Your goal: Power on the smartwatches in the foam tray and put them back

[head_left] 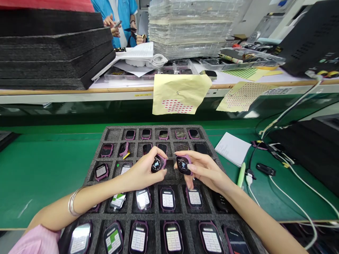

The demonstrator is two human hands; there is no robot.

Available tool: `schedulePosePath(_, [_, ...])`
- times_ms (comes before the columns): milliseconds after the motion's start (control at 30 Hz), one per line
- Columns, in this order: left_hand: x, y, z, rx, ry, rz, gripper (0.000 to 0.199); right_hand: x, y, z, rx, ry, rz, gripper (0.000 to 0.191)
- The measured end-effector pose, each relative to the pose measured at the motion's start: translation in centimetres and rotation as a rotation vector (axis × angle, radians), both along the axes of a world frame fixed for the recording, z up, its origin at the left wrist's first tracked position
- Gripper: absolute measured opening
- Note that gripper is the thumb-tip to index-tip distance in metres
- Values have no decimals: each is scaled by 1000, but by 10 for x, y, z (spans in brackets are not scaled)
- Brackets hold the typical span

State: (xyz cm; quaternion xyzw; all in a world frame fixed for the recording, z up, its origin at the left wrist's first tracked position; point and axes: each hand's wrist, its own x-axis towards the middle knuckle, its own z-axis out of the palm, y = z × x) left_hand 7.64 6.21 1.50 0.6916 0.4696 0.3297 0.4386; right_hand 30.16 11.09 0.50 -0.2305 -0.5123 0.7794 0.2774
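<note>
Over the middle of a black foam tray, each of my hands grips a purple-cased smartwatch without a strap. My left hand pinches one smartwatch between thumb and fingers, its dark screen lit with a small blue-white picture. A second smartwatch, showing a similar picture, sits in the fingers of my right hand. The two watches are apart, side by side. Below them, several more watches lie in the tray's compartments, such as a watch with a white grid screen. Others farther back have dark screens.
A white paper pad, a green pen and a black device with a cable lie right of the tray. Black foam blocks and clear plastic trays are stacked on the shelf. Behind it stands a person in blue.
</note>
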Motion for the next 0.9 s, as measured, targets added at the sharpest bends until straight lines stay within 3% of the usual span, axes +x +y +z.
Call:
schedulePosePath(133, [2, 1, -5, -239, -235, -59, 55, -1, 1, 0, -41, -27, 33, 45])
schedulePosePath(300, [5, 4, -7, -430, -462, -30, 48, -4, -1, -4, 4, -82, 7, 37])
schedulePosePath(467, [6, 7, -7, -450, -534, 43, 39, -5, -2, -6, 72, -102, -33, 37])
schedulePosePath(900, [5, 7, -9, -447, -526, 26, 37, -4, -2, -5, 76, -111, -34, 37])
